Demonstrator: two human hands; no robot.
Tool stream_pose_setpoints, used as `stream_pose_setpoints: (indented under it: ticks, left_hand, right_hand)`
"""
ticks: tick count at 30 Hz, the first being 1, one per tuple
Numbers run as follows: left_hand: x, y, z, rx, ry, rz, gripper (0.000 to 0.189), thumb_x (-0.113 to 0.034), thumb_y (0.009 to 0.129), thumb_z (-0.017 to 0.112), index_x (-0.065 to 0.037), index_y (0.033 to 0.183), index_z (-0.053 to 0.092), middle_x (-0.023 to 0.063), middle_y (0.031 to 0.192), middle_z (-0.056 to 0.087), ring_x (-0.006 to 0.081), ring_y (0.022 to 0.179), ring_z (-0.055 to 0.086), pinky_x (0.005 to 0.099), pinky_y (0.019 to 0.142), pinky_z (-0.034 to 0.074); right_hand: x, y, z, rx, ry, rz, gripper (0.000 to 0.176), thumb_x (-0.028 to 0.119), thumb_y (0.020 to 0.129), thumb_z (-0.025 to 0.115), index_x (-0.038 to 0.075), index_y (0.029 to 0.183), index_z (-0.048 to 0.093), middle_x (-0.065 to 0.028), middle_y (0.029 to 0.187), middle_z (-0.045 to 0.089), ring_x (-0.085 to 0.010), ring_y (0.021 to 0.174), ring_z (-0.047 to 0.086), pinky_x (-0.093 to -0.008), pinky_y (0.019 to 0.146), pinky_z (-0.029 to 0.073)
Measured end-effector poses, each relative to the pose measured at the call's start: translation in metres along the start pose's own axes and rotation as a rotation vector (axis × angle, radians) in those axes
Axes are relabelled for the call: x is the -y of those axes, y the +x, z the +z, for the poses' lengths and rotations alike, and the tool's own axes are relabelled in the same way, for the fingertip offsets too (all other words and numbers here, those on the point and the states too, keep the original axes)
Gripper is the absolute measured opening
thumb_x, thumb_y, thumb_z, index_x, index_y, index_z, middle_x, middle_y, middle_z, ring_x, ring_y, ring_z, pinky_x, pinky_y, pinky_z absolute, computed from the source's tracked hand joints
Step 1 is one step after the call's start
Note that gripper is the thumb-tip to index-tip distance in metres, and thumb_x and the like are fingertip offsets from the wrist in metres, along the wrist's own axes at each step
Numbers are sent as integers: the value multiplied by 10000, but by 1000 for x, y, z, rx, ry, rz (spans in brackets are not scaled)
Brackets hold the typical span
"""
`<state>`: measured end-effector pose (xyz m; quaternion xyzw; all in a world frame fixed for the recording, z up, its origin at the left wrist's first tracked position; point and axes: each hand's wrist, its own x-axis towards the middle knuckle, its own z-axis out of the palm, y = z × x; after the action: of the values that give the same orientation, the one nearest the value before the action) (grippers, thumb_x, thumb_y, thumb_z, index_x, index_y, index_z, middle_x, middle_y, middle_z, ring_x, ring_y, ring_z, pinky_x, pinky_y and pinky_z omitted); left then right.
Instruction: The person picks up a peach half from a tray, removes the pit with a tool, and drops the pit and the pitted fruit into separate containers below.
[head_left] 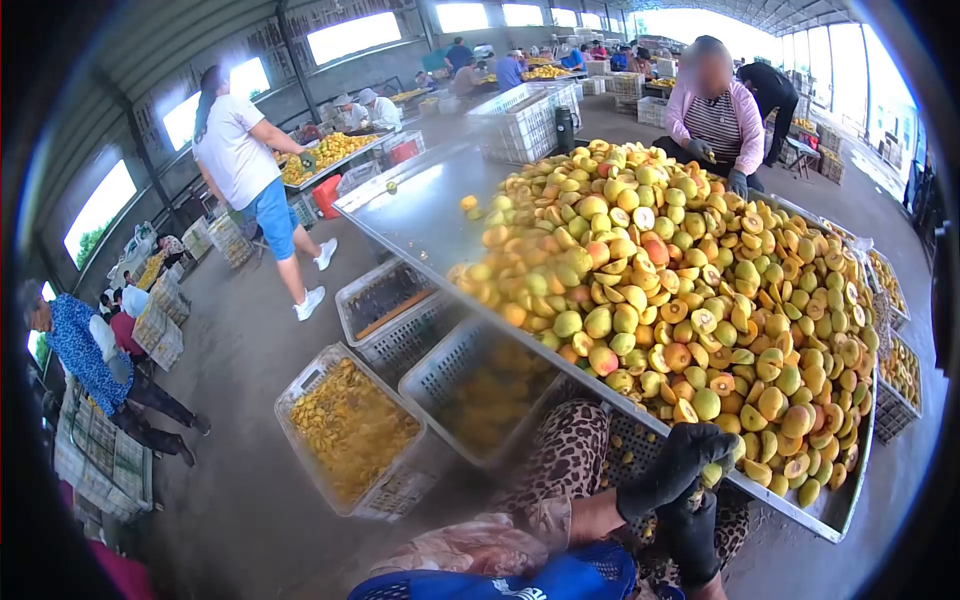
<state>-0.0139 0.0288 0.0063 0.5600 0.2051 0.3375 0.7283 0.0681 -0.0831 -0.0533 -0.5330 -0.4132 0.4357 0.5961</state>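
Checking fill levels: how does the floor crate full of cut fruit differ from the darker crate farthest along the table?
The front crate is filled with yellow cut fruit; the far crate looks nearly empty. The front crate stands on open floor; the far crate sits close against the table. Both are pale slotted plastic.

Both black-gloved hands meet at the steel table's (420,215) near edge. The left hand (676,460) curls its fingers round a greenish apricot (712,473), with the right hand (692,537) just below. A heap of whole and halved apricots (680,290) covers the table, and a crate of halves (350,432) stands on the floor beside it.
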Motion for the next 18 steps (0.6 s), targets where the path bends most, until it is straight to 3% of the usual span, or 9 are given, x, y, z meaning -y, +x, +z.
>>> stream_pose_setpoints:
  ticks: [2, 4, 6, 7, 9, 10, 12, 15, 18]
  left_hand:
    - [12, 3, -1, 36, -133, -65, 252, -219, 1004, 661, -30, 841, 691, 9, 730, 664, 74, 720, 604, 264, 709, 489]
    - [23, -1, -3, -5, 141, 227, 221, -197, 1000, 652, -18, 877, 696, 23, 796, 675, 108, 771, 632, 279, 720, 501]
    - [-9, -16, 11, -40, 506, 462, 168, -159, 989, 651, -10, 917, 675, 75, 859, 664, 178, 809, 646, 300, 745, 511]
    - [-14, -18, 17, 5, 352, 451, 192, -165, 988, 647, -1, 890, 668, 87, 874, 668, 178, 821, 651, 315, 763, 521]
    - [-14, -10, 11, 105, 143, 389, 295, -262, 1007, 655, 1, 879, 687, 84, 881, 674, 194, 854, 676, 333, 781, 544]
    - [-17, -14, 12, 131, -220, 198, 284, -254, 982, 688, 1, 858, 686, 87, 895, 683, 191, 855, 677, 324, 764, 548]
    - [-3, -15, 3, 139, -259, 69, 296, -258, 969, 690, 1, 827, 693, 87, 887, 695, 186, 824, 675, 325, 736, 544]
    - [-4, -20, 24, -58, 203, 297, 309, -266, 970, 674, 6, 825, 703, 82, 860, 700, 186, 782, 672, 326, 716, 539]
    - [-29, -19, 26, 41, 474, 548, 313, -264, 982, 658, 1, 823, 711, 74, 840, 704, 181, 748, 662, 320, 704, 532]
  right_hand:
    - [1, 2, -3, 27, -27, 38, 144, 67, 908, 687, 7, 1038, 708, -49, 911, 738, -156, 799, 681, -316, 717, 544]
    - [-1, 0, -5, 20, -41, -24, 182, 85, 893, 702, 8, 1058, 706, -60, 957, 737, -162, 853, 676, -339, 746, 548]
    - [-6, -4, 0, -63, -200, -46, 199, 81, 884, 716, 16, 1072, 702, -57, 989, 730, -145, 871, 669, -337, 749, 544]
    - [-1, -9, 2, -99, -273, -104, 207, 76, 879, 720, 17, 1076, 700, -55, 991, 729, -140, 865, 669, -332, 743, 543]
    - [15, -13, -4, 26, -22, 52, 204, 66, 881, 726, 14, 1076, 697, -49, 1003, 727, -121, 849, 659, -320, 721, 540]
    - [43, -13, 1, 91, 132, 83, 200, 61, 887, 729, 14, 1079, 694, -44, 1009, 729, -96, 852, 650, -304, 719, 542]
    - [42, -12, -7, 152, 85, 164, 224, 58, 882, 747, 6, 1092, 688, -46, 1022, 730, -91, 877, 650, -299, 750, 551]
    - [4, -17, 7, -79, -16, 10, 258, 58, 869, 763, 1, 1108, 682, -51, 1020, 728, -107, 888, 659, -298, 769, 556]
    - [2, -14, 3, -36, -82, -121, 270, 74, 875, 767, 8, 1122, 680, -51, 1020, 726, -118, 905, 661, -303, 779, 556]
